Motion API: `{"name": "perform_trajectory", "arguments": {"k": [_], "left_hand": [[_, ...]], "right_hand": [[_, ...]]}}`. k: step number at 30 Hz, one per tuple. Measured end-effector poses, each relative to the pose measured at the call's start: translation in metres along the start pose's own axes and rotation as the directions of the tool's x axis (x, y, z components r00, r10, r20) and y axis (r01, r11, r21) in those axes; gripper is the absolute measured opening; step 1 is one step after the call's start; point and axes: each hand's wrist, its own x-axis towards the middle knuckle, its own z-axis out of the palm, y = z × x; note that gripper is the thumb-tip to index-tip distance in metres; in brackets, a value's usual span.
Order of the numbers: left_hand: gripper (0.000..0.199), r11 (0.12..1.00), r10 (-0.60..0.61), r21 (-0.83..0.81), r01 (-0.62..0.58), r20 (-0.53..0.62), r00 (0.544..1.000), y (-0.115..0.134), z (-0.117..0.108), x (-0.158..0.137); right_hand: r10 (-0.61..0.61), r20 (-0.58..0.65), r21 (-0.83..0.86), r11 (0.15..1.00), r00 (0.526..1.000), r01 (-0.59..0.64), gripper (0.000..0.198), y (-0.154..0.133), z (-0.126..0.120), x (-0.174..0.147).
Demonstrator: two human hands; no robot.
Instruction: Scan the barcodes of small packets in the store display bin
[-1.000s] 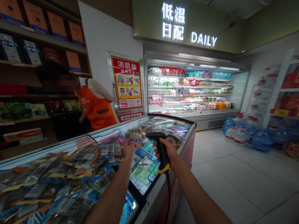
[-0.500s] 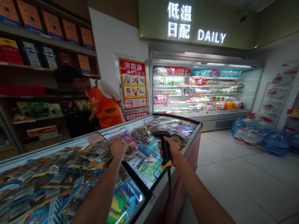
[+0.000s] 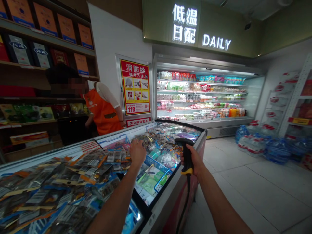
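Bent over a chest freezer (image 3: 175, 191), my left hand (image 3: 137, 152) has its fingers curled, and its back hides what is in them. Small flat packets (image 3: 119, 156) lie just left of it. More dark packets (image 3: 60, 182) with orange and blue edges are heaped over the near half of the freezer. Gripped upright in my right hand (image 3: 196, 161) is a black and yellow barcode scanner (image 3: 187, 159), held above the freezer's right edge. Its cable (image 3: 186, 201) hangs down. A blue basket (image 3: 154, 164) sits inside the freezer, beside green bags (image 3: 149, 177).
Behind the freezer on the left, a person in an orange apron (image 3: 103, 112) leans by shelves of boxed goods (image 3: 46, 19). A lit open fridge (image 3: 195, 122) stands at the back. Large water bottles (image 3: 278, 151) rest on the tiled floor (image 3: 241, 185) at right.
My left hand has moved right, off the packets it was over, which now show at its left. The scanner in my right hand has shifted right, and the view has turned slightly right.
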Motion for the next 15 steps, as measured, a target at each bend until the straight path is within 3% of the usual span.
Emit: {"name": "perform_trajectory", "arguments": {"k": [3, 4, 6, 9, 15], "left_hand": [[0.038, 0.979, 0.2, 0.004, -0.206, 0.221, 0.955, 0.018, 0.029, -0.007], [0.037, 0.971, 0.22, 0.029, -0.238, 0.285, 0.933, 0.018, 0.037, -0.009], [0.036, 0.972, 0.147, 0.122, -0.203, 0.36, 0.921, 0.008, 0.049, -0.013], [0.044, 0.964, 0.071, 0.217, -0.151, 0.337, 0.939, -0.021, 0.053, -0.014], [0.039, 0.947, 0.008, 0.302, -0.107, 0.311, 0.951, -0.074, 0.034, -0.002]], "right_hand": [[-0.019, -0.044, 0.005, 1.0, 0.999, 0.019, 0.025, -0.005, -0.01, 0.003], [-0.021, -0.047, 0.007, 1.0, 0.999, 0.022, 0.025, -0.006, -0.012, 0.004], [-0.017, -0.043, 0.01, 1.0, 0.999, 0.018, 0.026, -0.007, -0.014, 0.006], [-0.01, -0.03, 0.016, 1.0, 0.999, 0.01, 0.026, -0.004, -0.015, 0.011], [0.018, 0.01, 0.002, 1.0, 1.0, -0.018, 0.026, 0.005, -0.011, 0.019]]}}
